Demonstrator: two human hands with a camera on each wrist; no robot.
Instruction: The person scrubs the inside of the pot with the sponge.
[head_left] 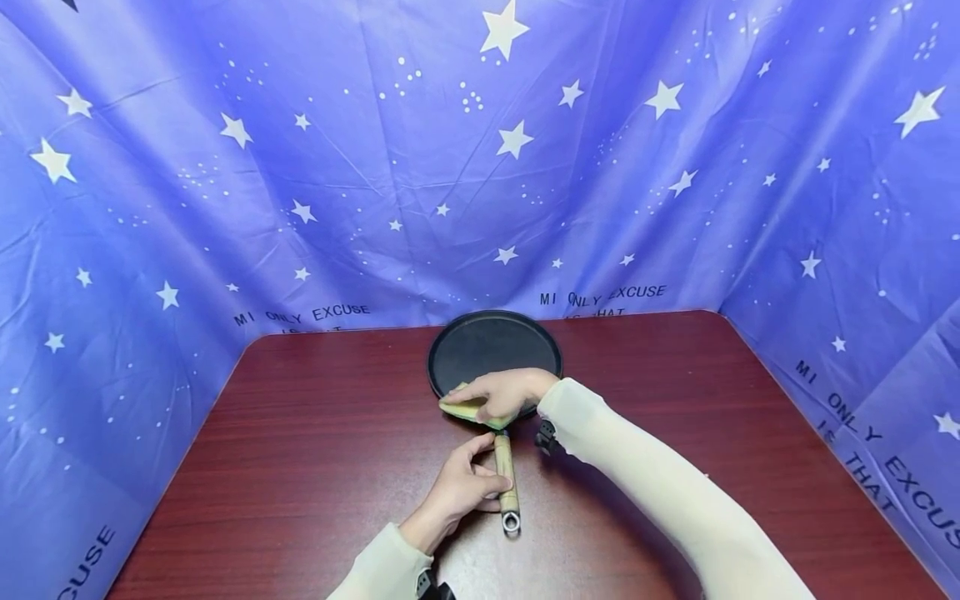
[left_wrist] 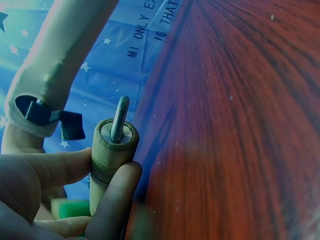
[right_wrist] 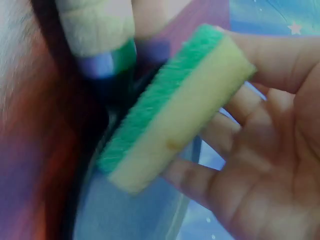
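A round black frying pan (head_left: 491, 348) lies on the table with its wooden handle (head_left: 504, 454) pointing toward me. My left hand (head_left: 463, 482) holds that handle between thumb and fingers, near its middle. A metal hanging loop (left_wrist: 120, 119) sticks out of the handle's end in the left wrist view. Over the pan's near edge, my right hand (head_left: 512, 390) grips a sponge (right_wrist: 172, 117), yellow with a green scouring side. In the right wrist view the green side faces the pan and handle, with thumb and fingers at the sponge's edges.
The dark red wooden table (head_left: 322, 417) has its far edge just behind the pan. Blue curtains (head_left: 420, 167) printed with white stars hang behind it and along both sides. Each sleeve carries a small black wrist device (head_left: 547, 435).
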